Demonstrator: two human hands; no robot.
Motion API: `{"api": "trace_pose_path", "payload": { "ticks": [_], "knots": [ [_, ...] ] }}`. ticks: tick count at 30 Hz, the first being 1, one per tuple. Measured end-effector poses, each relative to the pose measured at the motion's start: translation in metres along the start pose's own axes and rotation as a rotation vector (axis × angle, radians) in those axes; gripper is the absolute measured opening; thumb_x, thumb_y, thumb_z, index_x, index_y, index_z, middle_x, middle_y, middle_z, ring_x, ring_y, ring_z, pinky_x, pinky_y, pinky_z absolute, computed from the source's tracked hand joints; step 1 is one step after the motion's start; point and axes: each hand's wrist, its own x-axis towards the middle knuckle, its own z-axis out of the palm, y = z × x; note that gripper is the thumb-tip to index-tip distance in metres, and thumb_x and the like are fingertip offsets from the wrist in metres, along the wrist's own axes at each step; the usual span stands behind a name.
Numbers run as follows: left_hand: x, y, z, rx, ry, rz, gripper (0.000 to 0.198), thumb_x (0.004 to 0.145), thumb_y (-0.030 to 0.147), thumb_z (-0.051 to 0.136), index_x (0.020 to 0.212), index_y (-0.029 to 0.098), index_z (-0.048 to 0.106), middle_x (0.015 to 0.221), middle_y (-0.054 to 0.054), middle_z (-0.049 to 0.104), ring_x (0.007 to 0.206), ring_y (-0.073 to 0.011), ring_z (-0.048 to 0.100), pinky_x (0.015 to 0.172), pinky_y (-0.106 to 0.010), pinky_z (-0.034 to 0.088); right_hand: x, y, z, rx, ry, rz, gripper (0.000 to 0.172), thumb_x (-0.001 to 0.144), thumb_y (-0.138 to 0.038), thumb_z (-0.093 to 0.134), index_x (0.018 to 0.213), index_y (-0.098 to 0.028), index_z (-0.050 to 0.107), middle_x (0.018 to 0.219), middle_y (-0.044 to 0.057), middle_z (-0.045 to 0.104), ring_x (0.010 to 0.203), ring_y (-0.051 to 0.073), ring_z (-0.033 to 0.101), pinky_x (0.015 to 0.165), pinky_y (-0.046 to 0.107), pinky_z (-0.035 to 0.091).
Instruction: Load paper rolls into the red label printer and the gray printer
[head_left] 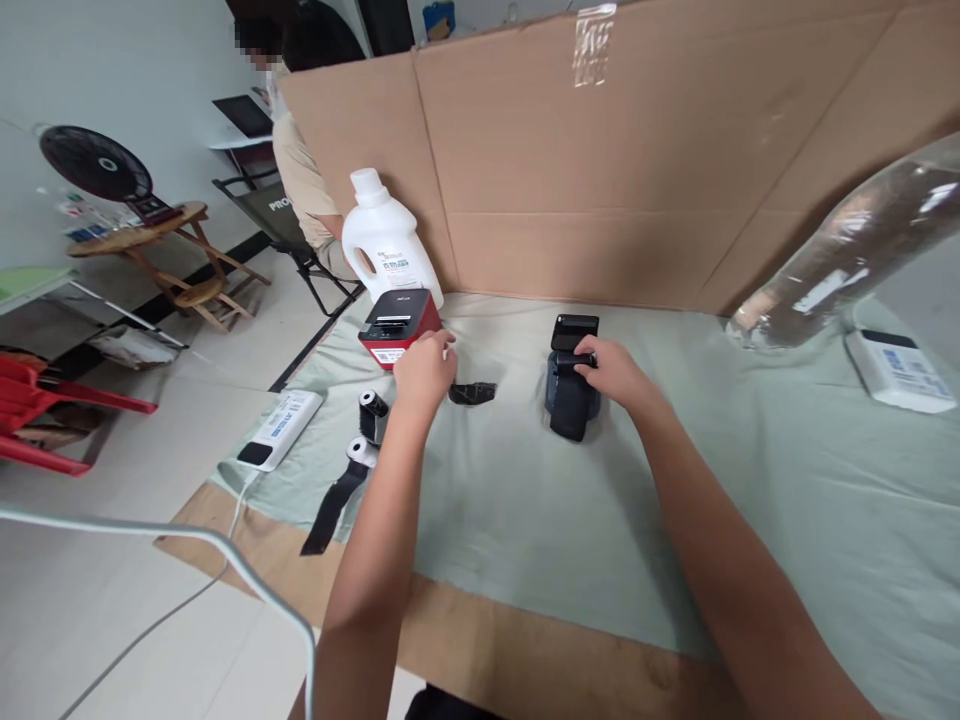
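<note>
My right hand point(609, 370) pinches a black paper roll point(571, 405) at the top of a small dark device with a raised lid point(575, 330). A flat black strip hangs down over the device's front, and how deep the roll sits in it I cannot tell. Beside the red and black receipt printer point(401, 318), my left hand point(426, 372) is closed with curled fingers; whatever is in it, if anything, is hidden. A crumpled black scrap point(472, 393) lies right of that hand. Left of my forearm are two paper rolls point(371, 408), one trailing a black strip point(330, 510).
A white jug point(390, 240) stands behind the printer. A cardboard panel point(540, 170) closes off the back. White power banks point(281, 430) lie left and right, the left one with a cable. A plastic-wrapped roll point(847, 240) leans at right. Behind the panel a person point(300, 160) sits.
</note>
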Motion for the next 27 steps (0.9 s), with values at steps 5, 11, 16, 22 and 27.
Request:
{"api": "trace_pose_path", "payload": {
  "ticks": [5, 11, 16, 22, 27],
  "knots": [
    [0.008, -0.02, 0.018, 0.088, -0.117, -0.1, 0.034, 0.095, 0.035, 0.05, 0.12, 0.026, 0.072, 0.126, -0.009, 0.07, 0.112, -0.0309, 0.065, 0.088, -0.038, 0.052, -0.001, -0.006, 0.008, -0.129, 0.021, 0.066, 0.016, 0.082, -0.015, 0.061, 0.095, -0.02, 0.07, 0.114, 0.011, 0.062, 0.108, 0.026, 0.059, 0.09, 0.037, 0.047],
    [0.01, -0.02, 0.027, 0.088, -0.08, -0.075, 0.033, 0.087, 0.019, 0.053, 0.116, 0.021, 0.07, 0.121, -0.012, 0.069, 0.109, -0.0269, 0.067, 0.09, -0.034, 0.052, 0.0, -0.01, 0.005, -0.096, 0.138, 0.139, 0.012, 0.083, -0.022, 0.06, 0.09, -0.02, 0.07, 0.102, 0.009, 0.059, 0.09, 0.023, 0.059, 0.086, 0.037, 0.048],
    [0.01, -0.04, 0.006, 0.168, -0.222, -0.051, 0.031, 0.08, 0.014, 0.058, 0.107, 0.025, 0.07, 0.119, -0.007, 0.072, 0.112, -0.0274, 0.066, 0.089, -0.033, 0.052, 0.006, -0.003, -0.007, 0.004, 0.332, 0.174, 0.011, 0.081, -0.027, 0.058, 0.083, -0.02, 0.066, 0.088, 0.007, 0.062, 0.088, 0.023, 0.058, 0.087, 0.038, 0.048],
    [0.006, -0.057, -0.006, 0.26, -0.412, -0.106, 0.04, 0.073, 0.012, 0.062, 0.109, 0.028, 0.068, 0.128, -0.005, 0.069, 0.115, -0.0278, 0.066, 0.088, -0.033, 0.052, 0.008, 0.0, -0.014, 0.07, 0.367, 0.242, 0.011, 0.078, -0.029, 0.06, 0.083, -0.019, 0.064, 0.088, 0.007, 0.065, 0.077, 0.02, 0.057, 0.082, 0.037, 0.047],
    [0.002, -0.049, -0.012, 0.272, -0.473, -0.154, 0.045, 0.072, 0.01, 0.061, 0.111, 0.03, 0.064, 0.135, -0.004, 0.065, 0.12, -0.0292, 0.064, 0.091, -0.036, 0.051, 0.009, 0.001, -0.014, 0.105, 0.349, 0.261, 0.014, 0.079, -0.031, 0.06, 0.087, -0.02, 0.064, 0.087, 0.007, 0.067, 0.076, 0.021, 0.058, 0.08, 0.037, 0.047]
  ]
}}
